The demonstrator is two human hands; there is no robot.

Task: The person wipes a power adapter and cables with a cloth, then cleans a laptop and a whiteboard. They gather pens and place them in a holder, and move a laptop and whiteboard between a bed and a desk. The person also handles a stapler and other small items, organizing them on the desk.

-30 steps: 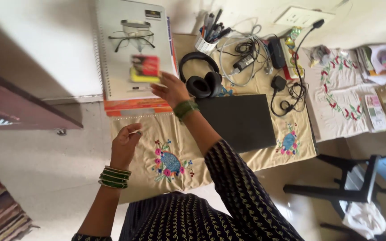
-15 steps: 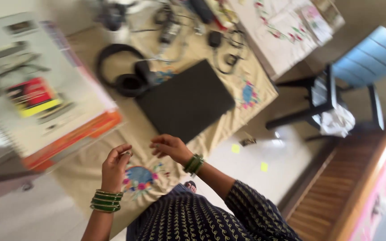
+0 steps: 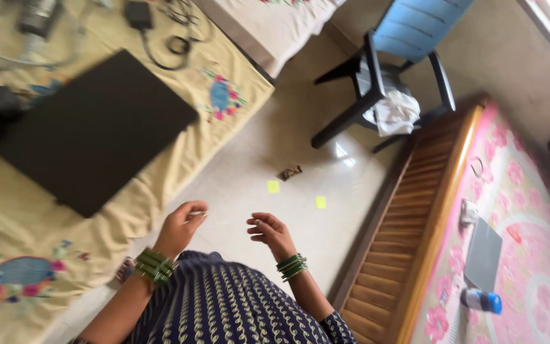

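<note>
Seen from above, over a dark patterned top. Left hand, green bangles at the wrist, was raised with fingertips pinched on something small and pale (too blurred to name). Right hand, also bangled, hovered just beside it, fingers loosely curled, holding nothing. Both hung above a pale floor, near the edge of a worktop draped in a cream embroidered cloth. Closed black laptop lay on that cloth, cables beyond. Two yellow notes lay on the floor past the hands. Blue chair stood further off, white cloth on it. Wooden-framed bed with pink floral sheet at right.
</note>
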